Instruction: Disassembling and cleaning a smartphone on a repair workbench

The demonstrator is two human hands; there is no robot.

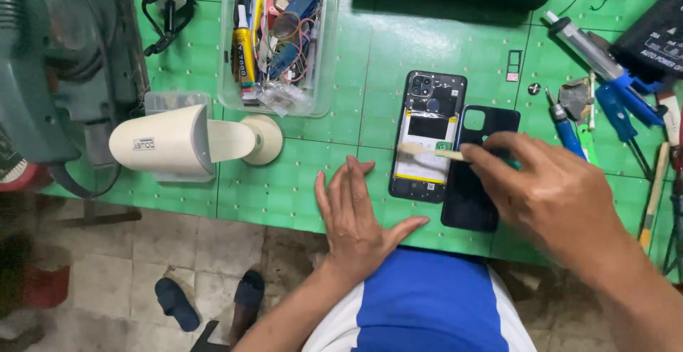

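Brush over opened phone, black back cover alongside.
Right hand pinching light brush; left hand flat, empty; probably fragile internals, best gripped by edges.

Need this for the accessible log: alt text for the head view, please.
Seen from above, the right hand holds a small brush over an opened phone on a green mat, its black back cover alongside. The left hand rests flat on the mat; a clear parts tray and hand tools lie around.
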